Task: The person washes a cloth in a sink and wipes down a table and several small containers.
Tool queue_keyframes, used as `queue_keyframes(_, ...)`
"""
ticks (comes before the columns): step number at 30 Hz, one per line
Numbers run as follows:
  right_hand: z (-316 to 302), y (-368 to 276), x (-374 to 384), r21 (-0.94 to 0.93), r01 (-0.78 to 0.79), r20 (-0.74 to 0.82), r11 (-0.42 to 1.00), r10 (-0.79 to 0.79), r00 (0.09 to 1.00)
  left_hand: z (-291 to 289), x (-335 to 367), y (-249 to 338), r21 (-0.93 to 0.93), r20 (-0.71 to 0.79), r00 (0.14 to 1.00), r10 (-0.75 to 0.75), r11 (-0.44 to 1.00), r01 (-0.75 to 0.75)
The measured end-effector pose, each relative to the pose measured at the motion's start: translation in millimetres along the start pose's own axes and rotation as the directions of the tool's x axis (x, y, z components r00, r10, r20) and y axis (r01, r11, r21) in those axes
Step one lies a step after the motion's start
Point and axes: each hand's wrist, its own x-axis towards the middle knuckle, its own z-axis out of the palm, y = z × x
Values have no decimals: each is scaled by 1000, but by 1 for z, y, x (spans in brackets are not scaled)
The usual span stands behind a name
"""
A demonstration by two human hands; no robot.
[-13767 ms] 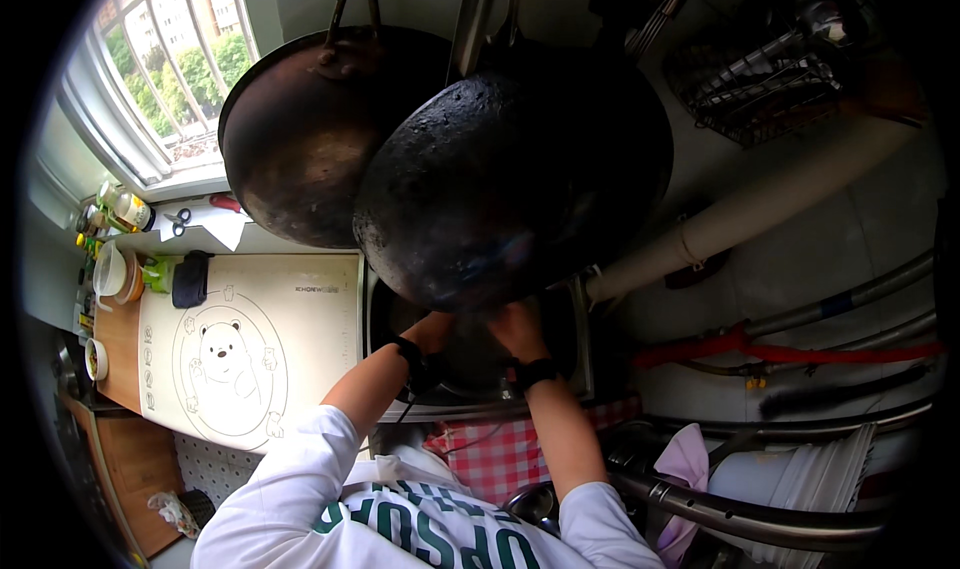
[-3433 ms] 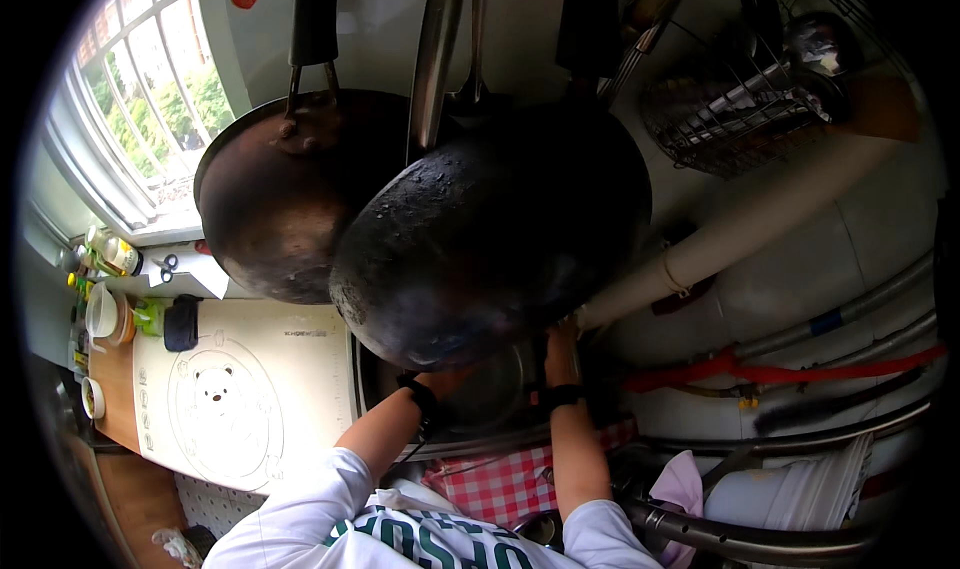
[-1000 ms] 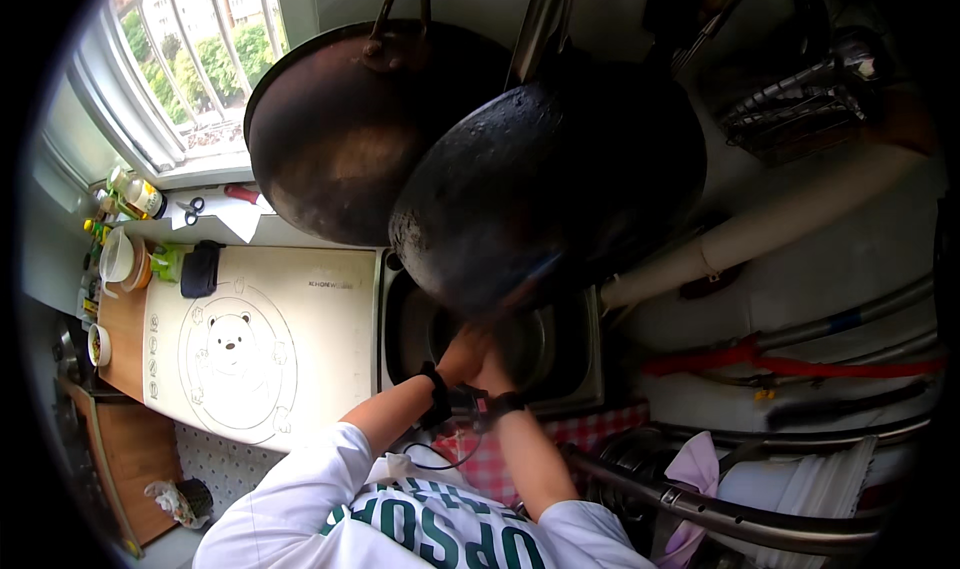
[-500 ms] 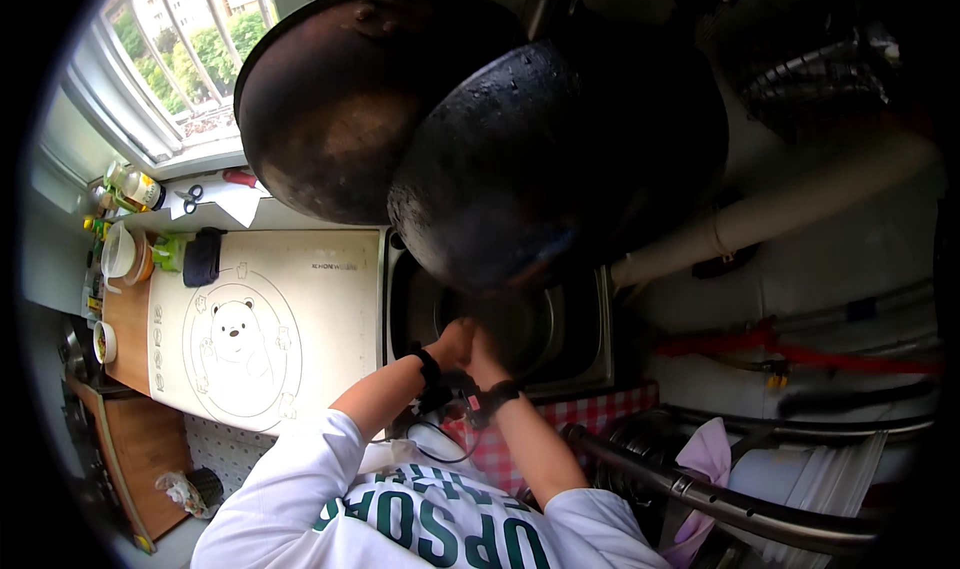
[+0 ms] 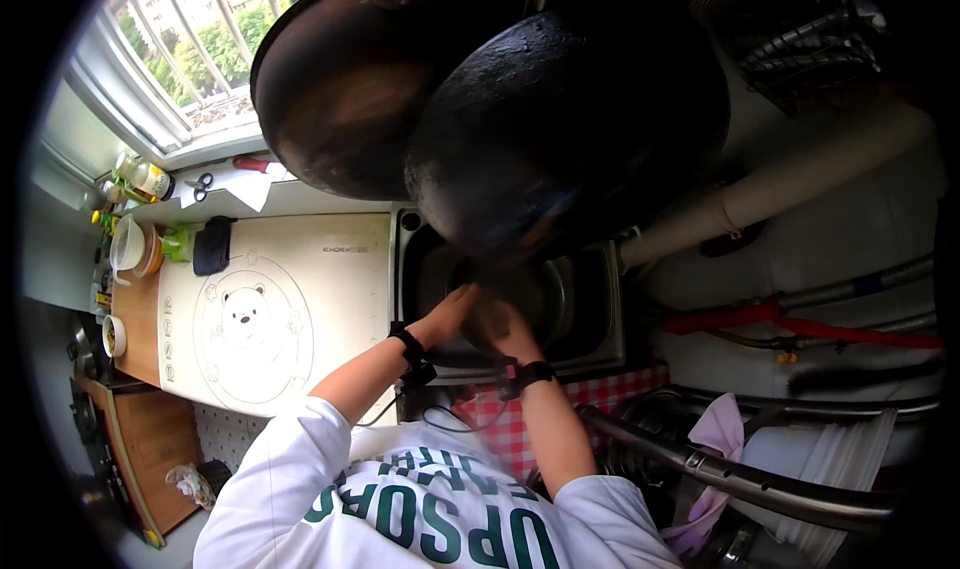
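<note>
Left hand [image 5: 450, 314] and right hand [image 5: 515, 339] close together over sink [image 5: 590, 362], fingers bent inward; blurred, so cannot tell whether pinching anything. Just beneath, inside sink: round basin [image 5: 562, 314], dark and smooth; shows faint paler curve along right side. Overhead, far side: blackened wok [image 5: 570, 139], rough-surfaced, overlapping browner wok [image 5: 340, 99]. Left: cream board [image 5: 345, 319] with bear drawing. Near: red-checked cloth [image 5: 515, 444].

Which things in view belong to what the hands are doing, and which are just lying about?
In use, it seems:
- left hand and right hand, close together over the sink; anything held is too dim to tell
- round vessel in the sink

Apparently just around:
- two woks hanging above
- bear-print mat
- scissors
- dark pouch-like item
</note>
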Motion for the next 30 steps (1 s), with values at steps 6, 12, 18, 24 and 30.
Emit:
queue_keyframes(6, -19, -15, 20, 812, -352, 92, 465, 495, 864, -18, -14, 11, -204, -132, 984, -124, 974, 95)
queue_keyframes(12, 10, -50, 16, 773, -389, -66, 502, 672, 737, -18, -32, 4, -171, -160, 981, -109, 982, 82)
queue_keyframes(18, 32, -54, 17, 735, -389, -79, 555, 640, 764, -15, -40, 9, -282, -127, 985, -117, 956, 77)
queue_keyframes(24, -1, -22, 13, 792, -466, 257, 393, 479, 840, -27, -64, 32, 135, -165, 979, -122, 980, 145)
queue_keyframes(30, -19, 14, 6, -588, -229, -166, 776, 161, 973, -34, -69, 22, 576, 71, 997, 34, 815, -68)
